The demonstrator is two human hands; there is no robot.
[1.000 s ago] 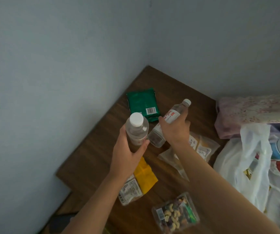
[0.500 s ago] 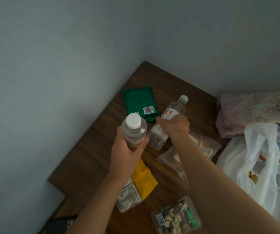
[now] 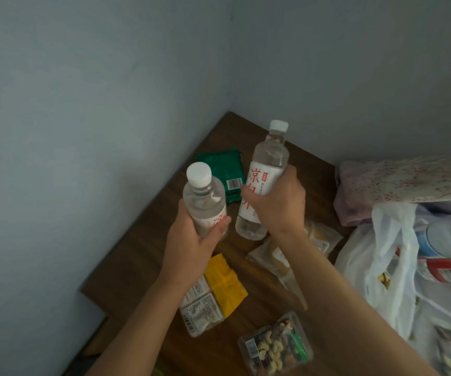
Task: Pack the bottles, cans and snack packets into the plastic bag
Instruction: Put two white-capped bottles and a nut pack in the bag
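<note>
— Head view says it plainly: two water bottles, one in each fist. The left hand (image 3: 191,240) is wrapped round the nearer bottle (image 3: 205,202), and the right hand (image 3: 276,202) is clenched about the label of the farther bottle (image 3: 265,180). Both are off the table (image 3: 148,256), caps up, tilted a little.

— And the plastic bag?

— Over to the right, the white plastic bag (image 3: 382,267), slumped and open beside a flowered cloth (image 3: 409,180). Something red and blue shows through or behind it; whether that is a can, I cannot tell.

— So how much is left?

— Most of it, I'd judge. The green packet (image 3: 221,166) lies by the wall corner, the yellow packet (image 3: 224,283) under the left forearm, clear pouches (image 3: 281,256) under the right wrist, and a tray of nuts (image 3: 276,346) near the front edge. None of those is bagged.

— Next, then?

— Probably both bottles go across to the bag, bottoms first.
</note>
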